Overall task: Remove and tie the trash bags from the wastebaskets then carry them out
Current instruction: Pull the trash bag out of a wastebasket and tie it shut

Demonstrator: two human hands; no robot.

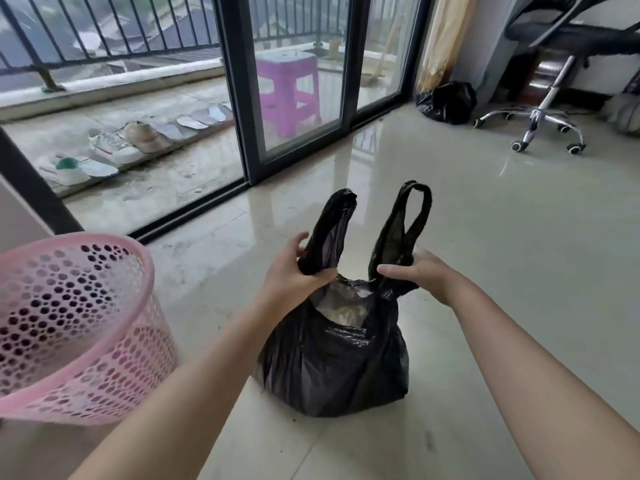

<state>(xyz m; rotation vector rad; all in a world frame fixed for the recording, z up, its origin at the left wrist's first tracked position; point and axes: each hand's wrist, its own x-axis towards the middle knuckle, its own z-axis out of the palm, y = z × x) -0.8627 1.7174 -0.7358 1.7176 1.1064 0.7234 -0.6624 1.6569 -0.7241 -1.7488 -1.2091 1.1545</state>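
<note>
The black trash bag (334, 355) sits on the floor beside the pink wastebasket (74, 327) — out already, mouth gaping, not yet tied. Left hand (294, 275) clenches one handle loop, right hand (417, 271) the other — crossing and knotting them looks next.

So the black plastic trash bag (332, 355) sits on the floor (485, 271) mid-room, with the pink perforated plastic wastebasket (72, 327) tilted just to its left. A second black trash bag (446, 102) is in the far right corner, beside the wheeled office chair (543, 123). The purple plastic stool (289, 91) stands behind the glass sliding door (301, 109).
</note>
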